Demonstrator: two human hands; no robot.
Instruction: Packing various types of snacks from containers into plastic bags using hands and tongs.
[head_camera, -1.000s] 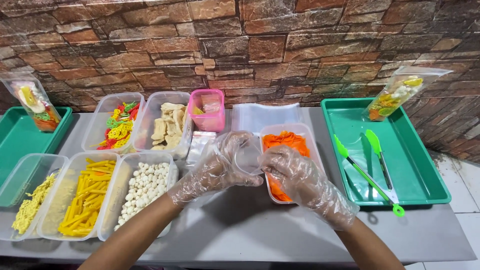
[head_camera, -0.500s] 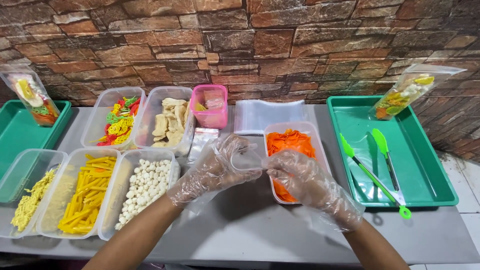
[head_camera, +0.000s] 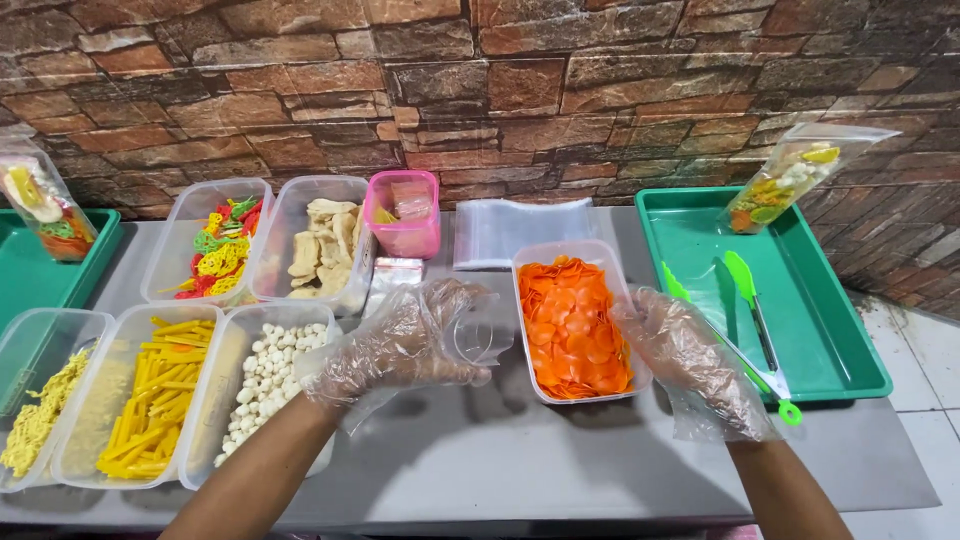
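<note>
Both my hands wear clear plastic gloves. My left hand (head_camera: 410, 340) holds a small clear plastic bag (head_camera: 482, 330) open above the grey table (head_camera: 520, 450). My right hand (head_camera: 690, 350) is spread open with nothing in it, at the right rim of the clear tub of round orange chips (head_camera: 572, 325) and next to the green tongs (head_camera: 725, 345). Left of my left hand stands a tub of small white balls (head_camera: 268, 375).
Clear tubs hold yellow sticks (head_camera: 150, 395), yellow noodles (head_camera: 35, 420), coloured crackers (head_camera: 215, 250) and pale crackers (head_camera: 322, 250). A pink box (head_camera: 405, 215) and a stack of clear bags (head_camera: 520, 230) lie behind. A green tray (head_camera: 800, 300) at right holds a filled bag (head_camera: 790, 185); another green tray (head_camera: 45, 270) is at left.
My right hand has let go of the clear bag and moved right, past the orange chip tub toward the tongs. My left hand keeps the bag.
</note>
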